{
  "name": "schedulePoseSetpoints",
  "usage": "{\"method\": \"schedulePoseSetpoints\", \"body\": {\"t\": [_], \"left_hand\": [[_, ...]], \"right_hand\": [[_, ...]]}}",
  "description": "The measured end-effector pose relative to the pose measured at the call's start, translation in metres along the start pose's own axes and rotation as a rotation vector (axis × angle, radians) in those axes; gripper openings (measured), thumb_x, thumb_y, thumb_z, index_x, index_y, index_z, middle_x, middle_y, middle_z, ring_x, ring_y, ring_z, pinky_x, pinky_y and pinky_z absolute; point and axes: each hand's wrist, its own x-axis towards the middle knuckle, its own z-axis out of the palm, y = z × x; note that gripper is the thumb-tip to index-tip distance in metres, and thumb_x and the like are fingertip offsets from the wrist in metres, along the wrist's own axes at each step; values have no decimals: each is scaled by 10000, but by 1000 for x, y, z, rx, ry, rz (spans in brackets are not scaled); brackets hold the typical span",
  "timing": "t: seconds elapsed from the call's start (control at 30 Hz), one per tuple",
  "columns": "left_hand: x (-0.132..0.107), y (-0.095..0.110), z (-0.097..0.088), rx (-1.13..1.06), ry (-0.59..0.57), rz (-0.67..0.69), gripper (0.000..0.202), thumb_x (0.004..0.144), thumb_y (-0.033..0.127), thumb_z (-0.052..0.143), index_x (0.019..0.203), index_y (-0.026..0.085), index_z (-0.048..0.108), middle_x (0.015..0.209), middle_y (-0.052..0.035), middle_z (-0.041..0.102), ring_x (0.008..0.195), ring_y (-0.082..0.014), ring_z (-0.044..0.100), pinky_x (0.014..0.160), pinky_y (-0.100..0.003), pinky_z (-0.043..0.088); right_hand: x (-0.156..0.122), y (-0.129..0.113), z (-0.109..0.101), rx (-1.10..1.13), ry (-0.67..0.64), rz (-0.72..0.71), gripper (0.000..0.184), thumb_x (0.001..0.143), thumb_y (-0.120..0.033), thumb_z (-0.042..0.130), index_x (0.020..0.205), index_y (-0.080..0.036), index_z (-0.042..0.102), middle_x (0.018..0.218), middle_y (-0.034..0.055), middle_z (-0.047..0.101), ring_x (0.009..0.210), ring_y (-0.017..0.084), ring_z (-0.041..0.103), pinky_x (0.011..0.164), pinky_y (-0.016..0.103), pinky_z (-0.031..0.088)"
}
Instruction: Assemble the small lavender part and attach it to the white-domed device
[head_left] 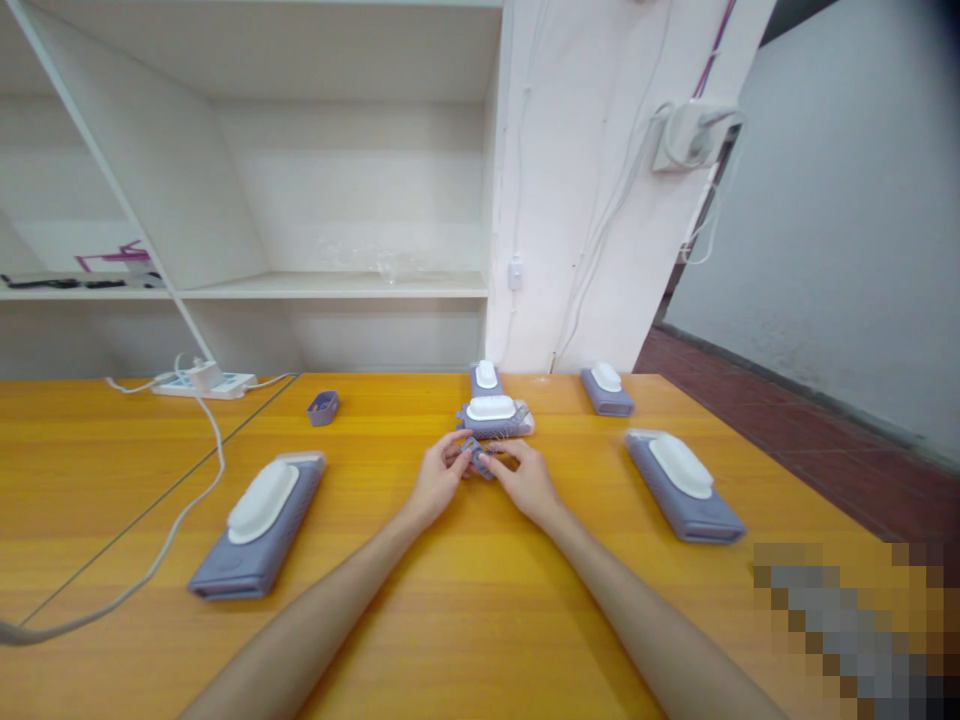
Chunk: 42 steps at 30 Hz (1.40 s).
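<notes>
Both hands meet over the middle of the table, their fingertips closed on a small grey-purple plastic piece (477,457). My left hand (439,475) pinches its left side, and my right hand (525,478) grips it from the right, thumb on top. Fine details of the piece are too small to make out. Just beyond the fingers lies a grey-purple case with a white oval top (491,408), set crosswise with clear plastic at its right end. Behind that one stands another such case (486,376).
Similar cases lie at left (259,525), right (686,485) and far right (607,388). A small open grey-purple box (322,408) sits back left. A power strip (206,381) trails a white cable (214,440) over the wooden table (450,640). White shelves (337,285) rise behind.
</notes>
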Motion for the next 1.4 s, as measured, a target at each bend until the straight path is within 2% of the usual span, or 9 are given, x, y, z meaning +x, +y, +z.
{"method": "schedulePoseSetpoints", "body": {"t": [0.3, 1.03, 1.17, 1.27, 1.4], "left_hand": [[-1, 1, 3, -71, -5, -51, 478, 723, 322, 606, 1133, 113, 480, 897, -111, 641, 653, -148, 622, 641, -283, 491], [0, 2, -2, -73, 15, -59, 516, 703, 345, 625, 1147, 110, 504, 830, -89, 651, 622, -122, 592, 604, -242, 467], [0, 2, -2, -84, 6, -47, 524, 693, 340, 636, 1148, 115, 507, 892, -103, 650, 651, -126, 597, 607, -240, 471], [0, 3, -2, -100, 5, -52, 538, 678, 355, 647, 1145, 122, 514, 945, -113, 646, 687, -141, 607, 619, -250, 479], [-1, 3, -1, -113, 3, -47, 518, 706, 368, 617, 1146, 119, 509, 941, -110, 647, 700, -149, 610, 644, -278, 494]], "right_hand": [[2, 3, 0, 135, -10, 79, 264, 752, -423, 585, 887, -205, 650, 909, 33, 640, 844, 177, 574, 787, 309, 446], [2, 4, 2, 224, -86, 93, 326, 758, -392, 576, 1013, -193, 622, 1033, 54, 615, 960, 208, 563, 897, 382, 435], [1, 2, 2, 260, -115, 87, 361, 759, -380, 578, 1076, -207, 585, 1090, 40, 588, 1035, 206, 533, 968, 406, 382], [-1, 1, 3, 309, -133, 101, 404, 767, -373, 568, 1140, -221, 535, 1120, 33, 570, 1052, 199, 525, 965, 410, 391], [0, -1, 4, 330, -127, 87, 344, 765, -369, 572, 1068, -207, 587, 1082, 38, 593, 1031, 201, 537, 956, 408, 402]]}}
